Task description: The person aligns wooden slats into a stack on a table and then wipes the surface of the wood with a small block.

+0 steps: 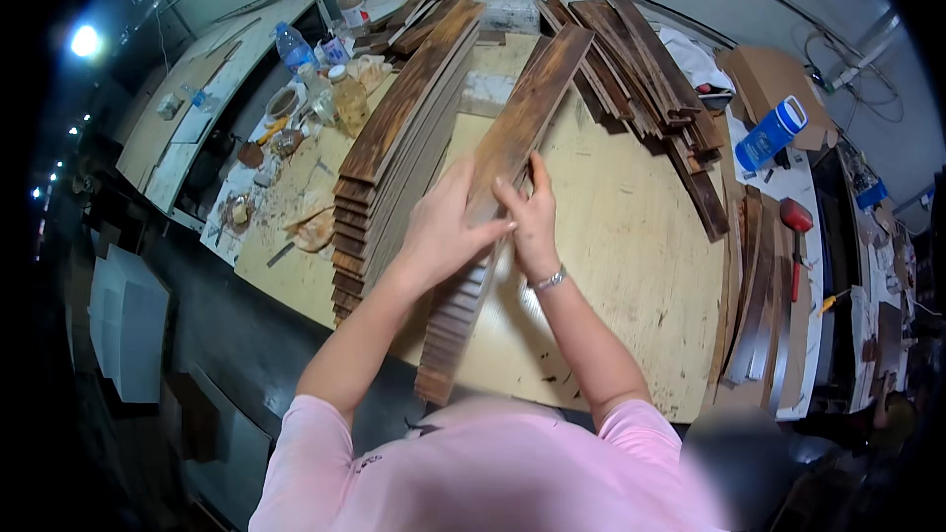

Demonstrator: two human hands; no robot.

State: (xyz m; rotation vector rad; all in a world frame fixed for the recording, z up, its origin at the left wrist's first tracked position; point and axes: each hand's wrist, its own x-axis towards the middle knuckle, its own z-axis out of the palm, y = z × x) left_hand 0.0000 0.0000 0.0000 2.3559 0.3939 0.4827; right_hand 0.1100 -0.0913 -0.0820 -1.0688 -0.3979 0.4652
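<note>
And here we are mid-plank: the long brown plank [532, 103] sits right in the middle of the action, its far end up at one o'clock, its near end down by the pink shirt [493, 463] at about seven. The left hand [443, 222] has it from the left edge, thumb laid across the face; the right hand [530, 222] grips the opposite edge, thumb on top, index finger up along the side, and whatever the other fingers do underneath, I can't tell. Both thumbs almost meet, so this looks a firm two-handed grasp, and all of it near the middle. Good for balance, I'd say, but a board this long could swing at both tips; spreading the hands a little would steady it. Watch ten o'clock! The tall stack of planks [394, 138] stands close by, edges layered, easily knocked out of line. Between one and two, the looser heap of planks [641, 69] lies near that far tip, so any turn calls for a slow wrist and a raised end. Keep the pressure even, fingertips clear of the sharp-looking edges, with plenty of bare pale tabletop [611, 266] at four o'clock
</note>
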